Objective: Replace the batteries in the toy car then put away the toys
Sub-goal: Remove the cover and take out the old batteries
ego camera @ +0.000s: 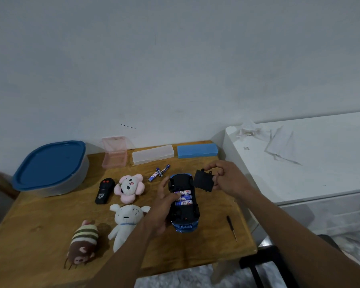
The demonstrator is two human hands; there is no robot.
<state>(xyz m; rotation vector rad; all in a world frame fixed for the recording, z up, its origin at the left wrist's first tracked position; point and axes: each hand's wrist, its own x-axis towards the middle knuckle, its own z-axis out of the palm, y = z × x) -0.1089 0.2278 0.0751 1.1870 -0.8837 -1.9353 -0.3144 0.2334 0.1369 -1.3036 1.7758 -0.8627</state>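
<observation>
While the upturned toy car (184, 213) is steadied just below frame centre in the head view, its flank is gripped by the left hand (164, 206), one fingertip laid on the three batteries (184, 198) seated in the open bay. Just right, the battery cover (204, 180) is pinched at its edge by the right hand (224, 177). Light, stiff plastic is judged; the cover's thin tabs look breakable, so edges are best held, the glossy car clasped by its sides.

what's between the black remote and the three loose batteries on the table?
The pink flower-shaped plush toy lies between the black remote control and the three loose blue batteries, in the head view.
</observation>
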